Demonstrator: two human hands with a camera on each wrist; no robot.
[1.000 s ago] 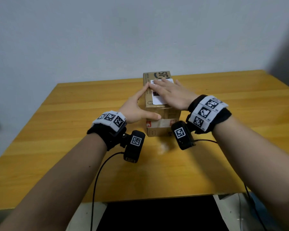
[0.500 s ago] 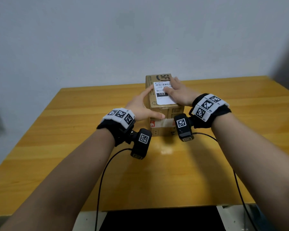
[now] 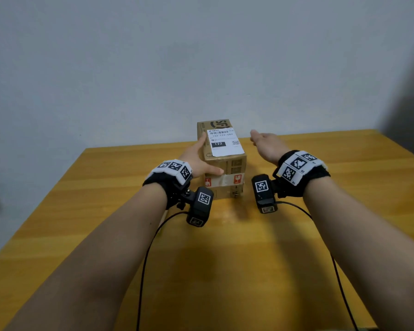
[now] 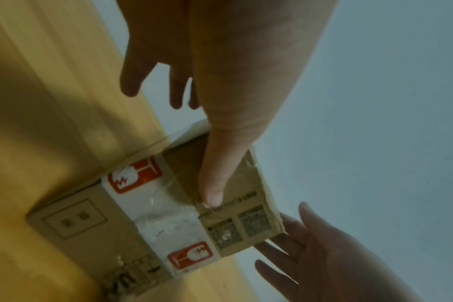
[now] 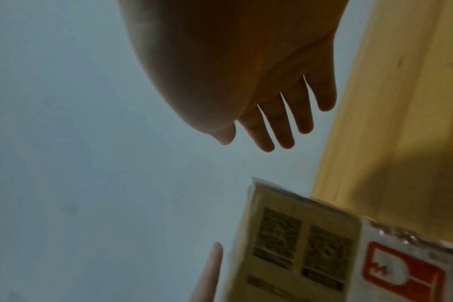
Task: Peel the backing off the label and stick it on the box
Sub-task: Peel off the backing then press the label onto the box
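Note:
A brown cardboard box (image 3: 225, 173) stands on end on the wooden table (image 3: 101, 192). A white shipping label (image 3: 225, 143) with a barcode and "122" lies flat on its top face. My left hand (image 3: 197, 157) rests against the box's left side with straight fingers. Its thumb (image 4: 213, 183) lies across the taped front face of the box (image 4: 142, 214). My right hand (image 3: 264, 143) hovers open to the right of the box, touching nothing. The right wrist view shows its fingers (image 5: 285, 130) spread in the air above the box (image 5: 305, 245).
A grey wall (image 3: 201, 56) stands right behind the table's far edge. Black cables (image 3: 148, 247) trail from both wrist cameras toward me across the tabletop. Bare wood lies on both sides of the box and in front of it.
My right hand has lifted off the label and moved away to the right, so the whole label now shows. The left hand stays against the box.

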